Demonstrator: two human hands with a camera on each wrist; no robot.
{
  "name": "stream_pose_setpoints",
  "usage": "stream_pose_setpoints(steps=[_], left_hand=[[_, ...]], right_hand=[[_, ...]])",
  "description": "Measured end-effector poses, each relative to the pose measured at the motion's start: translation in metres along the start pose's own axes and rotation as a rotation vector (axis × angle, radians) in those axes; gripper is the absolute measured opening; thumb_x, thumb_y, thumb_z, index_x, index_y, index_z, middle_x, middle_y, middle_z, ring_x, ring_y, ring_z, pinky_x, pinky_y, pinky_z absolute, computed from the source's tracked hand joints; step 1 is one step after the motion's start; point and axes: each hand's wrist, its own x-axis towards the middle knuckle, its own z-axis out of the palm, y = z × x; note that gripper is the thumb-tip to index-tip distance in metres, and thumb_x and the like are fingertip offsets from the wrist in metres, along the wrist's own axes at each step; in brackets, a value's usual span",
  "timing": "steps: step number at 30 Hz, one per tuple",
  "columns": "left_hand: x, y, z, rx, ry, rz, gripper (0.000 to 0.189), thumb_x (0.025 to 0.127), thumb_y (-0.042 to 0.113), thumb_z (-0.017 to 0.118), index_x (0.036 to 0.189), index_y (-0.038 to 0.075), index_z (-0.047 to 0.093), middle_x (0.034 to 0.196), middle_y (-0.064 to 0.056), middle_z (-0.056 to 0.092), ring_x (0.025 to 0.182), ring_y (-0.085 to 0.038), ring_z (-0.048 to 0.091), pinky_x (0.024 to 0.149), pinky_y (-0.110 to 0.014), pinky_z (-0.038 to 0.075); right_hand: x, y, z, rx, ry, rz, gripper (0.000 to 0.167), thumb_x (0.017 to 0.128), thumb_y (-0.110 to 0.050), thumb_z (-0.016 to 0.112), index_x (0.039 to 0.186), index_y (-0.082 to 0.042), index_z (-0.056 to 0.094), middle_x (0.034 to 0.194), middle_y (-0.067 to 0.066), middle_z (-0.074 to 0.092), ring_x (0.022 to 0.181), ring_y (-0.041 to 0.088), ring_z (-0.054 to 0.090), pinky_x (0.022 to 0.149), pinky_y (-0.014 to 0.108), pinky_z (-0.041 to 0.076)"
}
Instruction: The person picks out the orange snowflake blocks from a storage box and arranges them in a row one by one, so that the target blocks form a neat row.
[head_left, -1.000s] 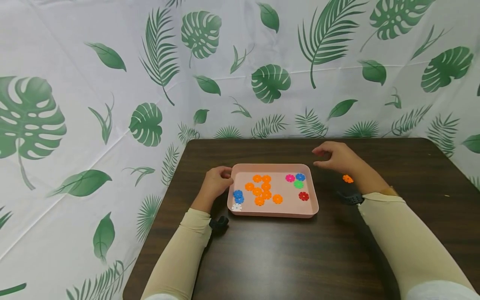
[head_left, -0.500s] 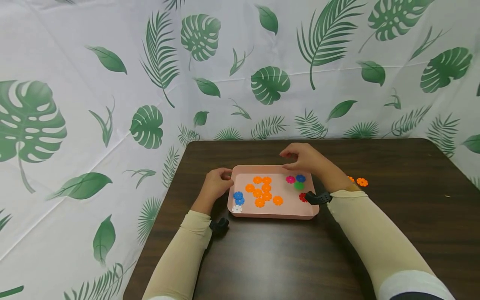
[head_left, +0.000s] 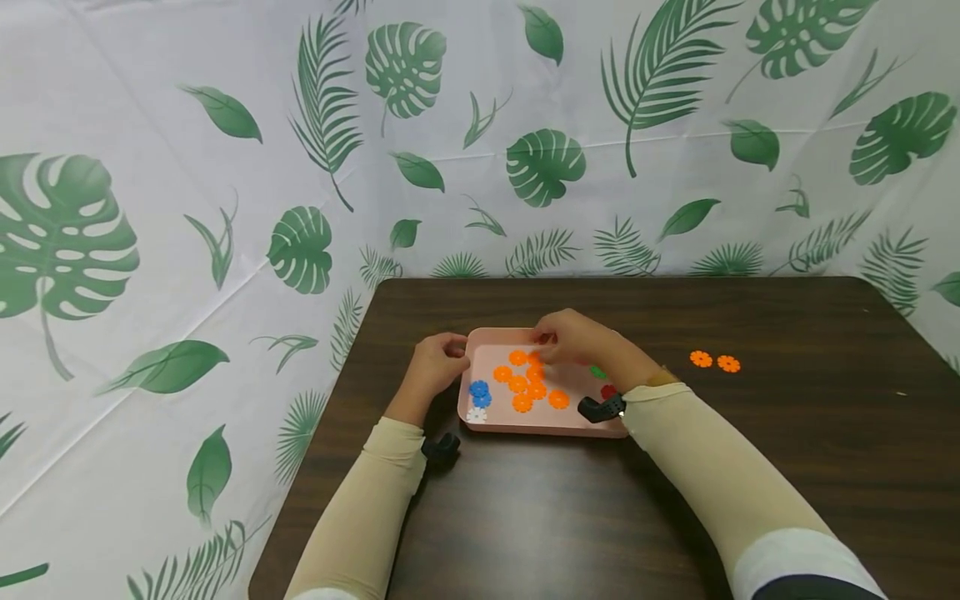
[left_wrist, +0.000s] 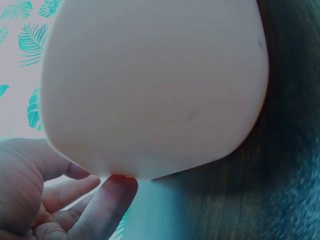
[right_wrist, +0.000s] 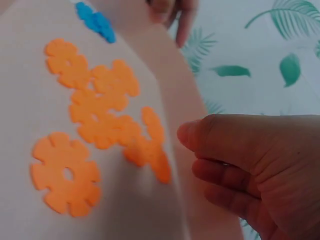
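A pink tray (head_left: 547, 430) lies on the table, holding several orange flower-shaped discs (head_left: 522, 403), some overlapping. My left hand (head_left: 431, 367) holds the tray's left rim; in the left wrist view the thumb (left_wrist: 107, 207) meets the edge of the tray wall. Over the far part of the tray hovers my right hand (head_left: 581, 342), its fingers bent loosely above the orange discs. The right wrist view shows that hand (right_wrist: 250, 165) apart from the discs, with nothing seen in its fingers. Blue discs (head_left: 480, 393) and a white disc (head_left: 476, 414) lie at the tray's left end.
Two orange discs (head_left: 701, 358) lie on the dark wooden table (head_left: 787, 433) to the right of the tray. A green disc (head_left: 597, 372) and a red disc (head_left: 608, 391) show partly beside my right forearm. Leaf-patterned cloth (head_left: 465, 208) hangs behind the table.
My right hand has moved left from beyond the tray's right side to above the orange discs. Both loose orange discs on the table now show fully. The left hand stays at the rim.
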Motion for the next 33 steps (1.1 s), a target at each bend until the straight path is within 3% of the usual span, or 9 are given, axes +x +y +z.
stream_pose_setpoints(steps=[7,16,23,33], left_hand=[[0.0,0.001,0.001,0.009,-0.008,0.003,0.043,0.087,0.015,0.075,0.13,0.013,0.071,0.106,-0.007,0.072,0.088,-0.025,0.066,0.082,-0.038,0.062],[0.001,0.0,0.0,0.002,-0.012,-0.008,0.044,0.087,0.015,0.076,0.131,0.013,0.07,0.108,-0.008,0.072,0.09,-0.025,0.067,0.084,-0.038,0.062],[0.001,-0.001,0.001,0.016,0.0,0.035,0.042,0.088,0.013,0.075,0.13,0.011,0.071,0.106,-0.009,0.074,0.088,-0.024,0.069,0.08,-0.039,0.062],[0.002,-0.003,0.002,0.017,0.002,0.021,0.043,0.087,0.014,0.076,0.13,0.012,0.071,0.104,-0.008,0.072,0.087,-0.024,0.067,0.081,-0.039,0.062]], right_hand=[[0.006,0.0,0.011,0.005,-0.072,0.043,0.033,0.087,-0.008,0.08,0.119,-0.008,0.075,0.11,0.002,0.072,0.099,0.021,0.064,0.095,0.038,0.057],[0.006,-0.003,0.017,-0.1,-0.09,0.019,0.032,0.092,-0.003,0.075,0.123,-0.01,0.074,0.115,0.002,0.071,0.105,0.023,0.062,0.1,0.039,0.054],[0.007,-0.005,0.018,-0.136,-0.083,-0.052,0.026,0.091,0.002,0.073,0.115,-0.006,0.074,0.104,0.005,0.069,0.094,0.025,0.06,0.091,0.038,0.056],[0.005,-0.013,0.018,-0.191,-0.135,0.004,0.018,0.093,-0.004,0.072,0.11,-0.01,0.074,0.101,0.002,0.063,0.098,0.025,0.057,0.094,0.039,0.054]])
